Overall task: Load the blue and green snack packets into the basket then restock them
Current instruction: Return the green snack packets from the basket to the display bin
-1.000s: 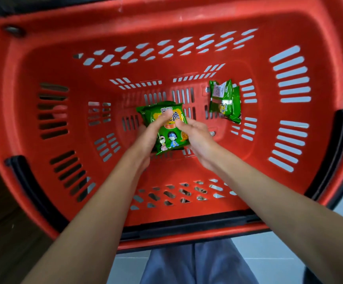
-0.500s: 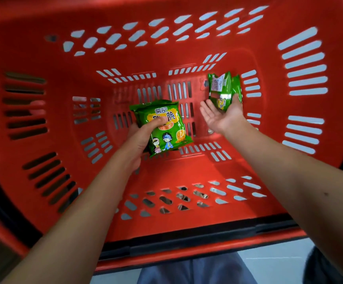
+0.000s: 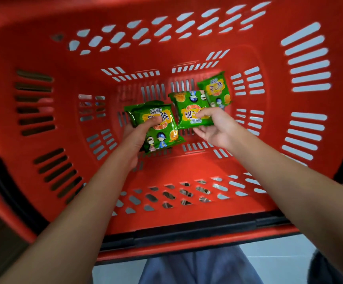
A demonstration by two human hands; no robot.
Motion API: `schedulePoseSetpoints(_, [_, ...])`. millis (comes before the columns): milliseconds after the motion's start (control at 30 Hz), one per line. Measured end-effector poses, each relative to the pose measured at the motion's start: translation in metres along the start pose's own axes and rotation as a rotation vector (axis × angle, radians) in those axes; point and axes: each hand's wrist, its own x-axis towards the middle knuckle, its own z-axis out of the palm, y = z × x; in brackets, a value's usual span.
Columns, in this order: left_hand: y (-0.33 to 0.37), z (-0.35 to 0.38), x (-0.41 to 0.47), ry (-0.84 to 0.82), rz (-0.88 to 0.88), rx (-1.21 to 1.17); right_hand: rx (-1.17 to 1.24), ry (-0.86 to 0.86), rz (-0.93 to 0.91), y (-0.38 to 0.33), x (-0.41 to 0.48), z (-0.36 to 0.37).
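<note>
Green packet (image 3: 215,89) sits at the far-right of the basket (image 3: 197,160) floor, just beyond our R hand (image 3: 213,130), which pinches a second pkt (image 3: 191,107), print upside down. Our L hand (image 3: 135,140) grips a third pkt (image 3: 158,128), further off. So R is nearer, we reckon.

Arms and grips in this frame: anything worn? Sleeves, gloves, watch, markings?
Both grips are bare hands: left grip, right grip, no gloves, rings or tape. Left forearm and right forearm are uncovered to the frame edge; no sleeves, watch or bands in view.
</note>
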Motion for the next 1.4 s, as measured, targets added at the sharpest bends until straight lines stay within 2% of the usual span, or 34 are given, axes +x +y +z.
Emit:
schedulePoseSetpoints(133, [0.003,-0.007,-0.003,0.029,-0.041,0.027,-0.098,-0.099,-0.096,-0.007,-0.016,-0.003])
schedulePoseSetpoints(233, [0.006,-0.005,-0.007,0.033,-0.016,0.008,-0.135,-0.143,-0.130,-0.015,-0.022,-0.006])
schedulePoseSetpoints(300, [0.007,-0.003,-0.008,0.028,-0.003,0.000,-0.242,-0.185,-0.155,-0.016,-0.027,-0.004])
schedulePoseSetpoints(433, [0.009,0.004,-0.017,-0.081,0.031,-0.040,-0.427,-0.207,-0.223,-0.005,-0.038,0.008])
schedulePoseSetpoints(567, [0.012,0.015,-0.027,-0.162,0.019,-0.091,-0.396,-0.249,-0.273,0.008,-0.048,0.020])
schedulePoseSetpoints(667, [0.013,0.019,-0.030,-0.228,-0.012,-0.116,-0.488,-0.231,-0.332,0.014,-0.050,0.024])
schedulePoseSetpoints(900, [0.013,0.008,-0.020,-0.214,0.001,-0.058,-0.635,-0.302,-0.256,0.005,-0.051,0.016])
schedulePoseSetpoints(1000, [0.009,0.003,-0.018,-0.275,-0.001,-0.102,-0.675,-0.330,-0.260,-0.006,-0.049,0.013])
schedulePoseSetpoints(1067, [0.004,0.000,-0.015,-0.308,0.002,-0.157,-0.703,-0.247,-0.301,-0.012,-0.038,0.015])
schedulePoseSetpoints(1167, [-0.002,-0.005,-0.007,-0.298,0.001,-0.192,-0.786,0.196,-0.513,-0.019,-0.003,0.010])
schedulePoseSetpoints(1233, [-0.006,-0.008,0.000,-0.295,0.004,-0.193,-0.977,0.475,-0.585,-0.025,0.023,0.002])
schedulePoseSetpoints(1300, [-0.010,-0.010,0.007,-0.299,0.025,-0.193,-1.161,0.611,-0.543,-0.027,0.044,-0.005])
schedulePoseSetpoints(1400, [-0.014,-0.013,0.015,-0.303,0.047,-0.199,-1.251,0.681,-0.484,-0.025,0.064,-0.007])
